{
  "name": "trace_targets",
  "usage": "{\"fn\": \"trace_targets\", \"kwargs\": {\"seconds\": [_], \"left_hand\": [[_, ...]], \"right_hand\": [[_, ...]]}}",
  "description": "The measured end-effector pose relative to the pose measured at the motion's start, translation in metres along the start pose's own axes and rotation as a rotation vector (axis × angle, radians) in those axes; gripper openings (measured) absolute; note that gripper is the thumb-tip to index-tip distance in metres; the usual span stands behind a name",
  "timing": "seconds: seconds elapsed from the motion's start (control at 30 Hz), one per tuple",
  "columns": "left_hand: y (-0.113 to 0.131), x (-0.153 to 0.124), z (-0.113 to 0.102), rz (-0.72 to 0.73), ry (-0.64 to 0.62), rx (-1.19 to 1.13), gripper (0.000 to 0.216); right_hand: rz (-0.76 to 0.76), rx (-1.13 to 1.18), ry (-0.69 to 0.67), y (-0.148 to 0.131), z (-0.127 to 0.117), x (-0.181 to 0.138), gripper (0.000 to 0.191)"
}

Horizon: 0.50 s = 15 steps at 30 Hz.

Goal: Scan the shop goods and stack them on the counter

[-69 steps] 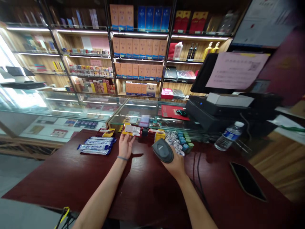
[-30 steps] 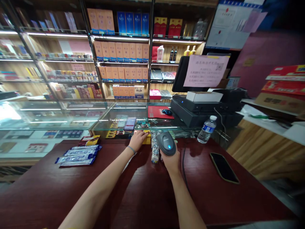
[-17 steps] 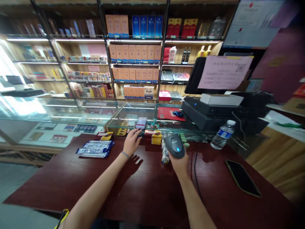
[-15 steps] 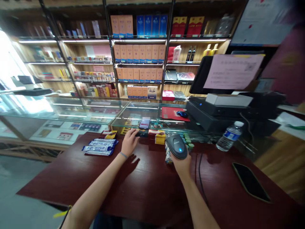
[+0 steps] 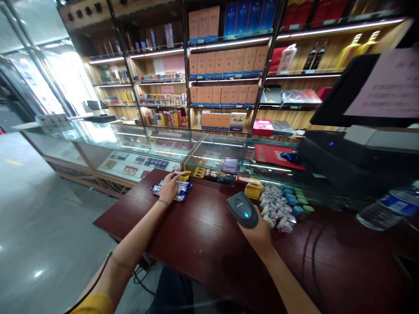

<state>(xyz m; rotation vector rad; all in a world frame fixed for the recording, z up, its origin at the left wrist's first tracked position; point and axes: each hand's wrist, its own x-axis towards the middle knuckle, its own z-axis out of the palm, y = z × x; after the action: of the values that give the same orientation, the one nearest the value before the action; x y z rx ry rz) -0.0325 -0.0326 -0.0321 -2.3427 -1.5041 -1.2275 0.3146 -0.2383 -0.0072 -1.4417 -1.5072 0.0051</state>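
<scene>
My left hand (image 5: 169, 188) rests over several blue-and-white packets (image 5: 185, 191) at the left of the dark red table, its fingers stretched out. Its fingertips reach close to a red-and-yellow pack (image 5: 183, 175) behind them; whether they touch it I cannot tell. In my right hand (image 5: 260, 235) is a black barcode scanner (image 5: 242, 210) with a lit blue light, held above the table. Just past the scanner lies a stack of yellow packs (image 5: 253, 190). Beside it sit several silver-wrapped rolls (image 5: 274, 204) and blue and green ones (image 5: 297, 210).
A glass display counter (image 5: 153, 146) runs along the table's far side. A red mat (image 5: 271, 155) with a computer mouse (image 5: 289, 156) lies on it. At right are a monitor (image 5: 340, 93) and a water bottle (image 5: 386, 211). A cable (image 5: 313, 253) crosses the table.
My left hand has moved left from the dark box by the glass counter to the blue-and-white packets. My right hand still holds the scanner. The view has turned left.
</scene>
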Motion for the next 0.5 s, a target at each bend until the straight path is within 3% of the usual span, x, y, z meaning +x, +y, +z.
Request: {"fn": "trace_targets", "kwargs": {"seconds": [0.2,0.5], "left_hand": [[-0.027,0.023,0.012,-0.001,-0.148,0.079,0.043],[-0.036,0.064,0.039,0.057,-0.476,0.15,0.053]], "right_hand": [[-0.037,-0.094,-0.026,-0.004,0.008,-0.003,0.026],[-0.021,-0.047,-0.047,0.014,0.013,-0.004,0.024]]}}
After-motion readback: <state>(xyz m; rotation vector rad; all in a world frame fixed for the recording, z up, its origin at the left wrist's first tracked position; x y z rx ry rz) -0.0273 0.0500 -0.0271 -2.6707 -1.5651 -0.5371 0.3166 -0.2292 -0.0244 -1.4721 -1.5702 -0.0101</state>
